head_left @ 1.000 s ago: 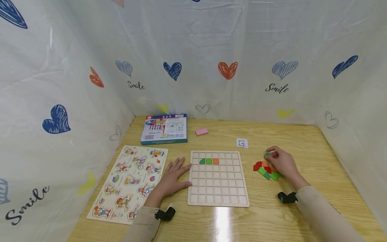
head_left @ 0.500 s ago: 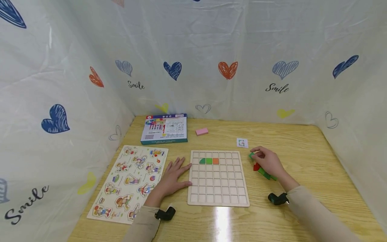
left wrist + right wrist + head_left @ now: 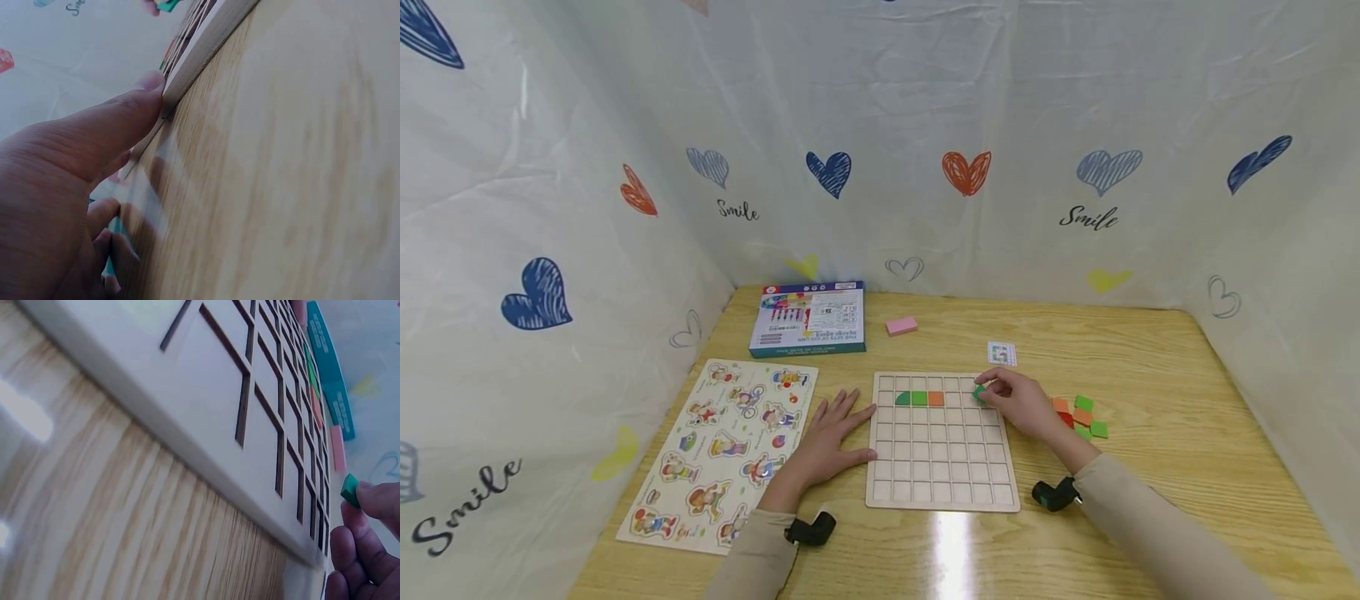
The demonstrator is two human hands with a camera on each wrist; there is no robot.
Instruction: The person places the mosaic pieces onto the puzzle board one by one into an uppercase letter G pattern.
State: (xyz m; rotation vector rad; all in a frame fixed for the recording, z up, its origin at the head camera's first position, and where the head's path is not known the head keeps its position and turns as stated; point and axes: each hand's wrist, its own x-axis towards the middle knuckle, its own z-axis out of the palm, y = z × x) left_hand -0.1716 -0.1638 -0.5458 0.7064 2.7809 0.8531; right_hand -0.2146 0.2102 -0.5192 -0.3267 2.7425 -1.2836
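A square wooden grid board lies in the middle of the table. In its second row sit a dark green curved tile, a light green square tile and an orange square tile. My left hand lies with spread fingers against the board's left edge; its thumb touches the side in the left wrist view. Over the board's upper right part, my right hand pinches a green tile between thumb and finger.
Right of the board is a pile of red, orange and green tiles. A small pattern card, a pink block and a flat box stand behind. A picture puzzle board lies left, partly under the left arm.
My right hand has carried the green tile leftward from the pile to above the board's upper right. More of the pile shows now. My left hand has stayed in place.
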